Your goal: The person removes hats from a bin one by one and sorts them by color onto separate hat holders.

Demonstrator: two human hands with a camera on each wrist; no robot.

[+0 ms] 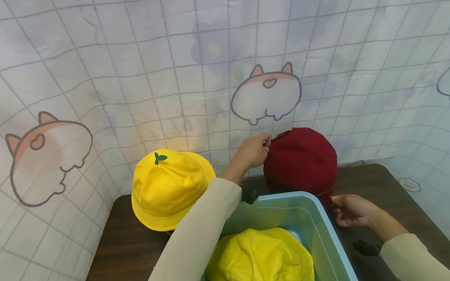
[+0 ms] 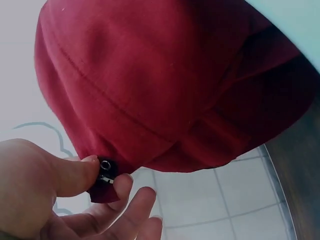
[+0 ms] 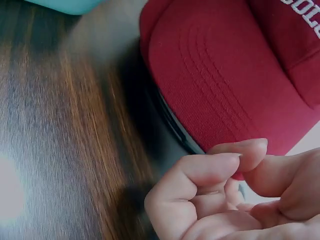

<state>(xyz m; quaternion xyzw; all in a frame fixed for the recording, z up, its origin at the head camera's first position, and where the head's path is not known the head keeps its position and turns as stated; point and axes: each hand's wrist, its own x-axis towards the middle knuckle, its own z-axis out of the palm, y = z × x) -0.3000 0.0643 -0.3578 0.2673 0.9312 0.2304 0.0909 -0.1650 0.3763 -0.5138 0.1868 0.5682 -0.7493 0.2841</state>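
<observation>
A dark red baseball cap (image 1: 301, 159) is held between both hands behind the blue bin, its brim toward the right hand. With thumb and fingertips, the left hand (image 1: 255, 149) pinches the strap end at the cap's back; a small dark metal buckle (image 2: 105, 172) shows there in the left wrist view. My right hand (image 1: 351, 212) pinches the brim (image 3: 205, 95) at its edge. White lettering (image 3: 306, 15) runs across the cap's front in the right wrist view.
A light blue plastic bin (image 1: 324, 220) stands in front, with a crumpled yellow hat (image 1: 261, 260) inside. Left of it, a yellow bucket hat (image 1: 169, 182) with a green sprout sits on the dark wooden table (image 1: 119, 250). A white grid-patterned curtain (image 1: 190, 74) hangs close behind the table.
</observation>
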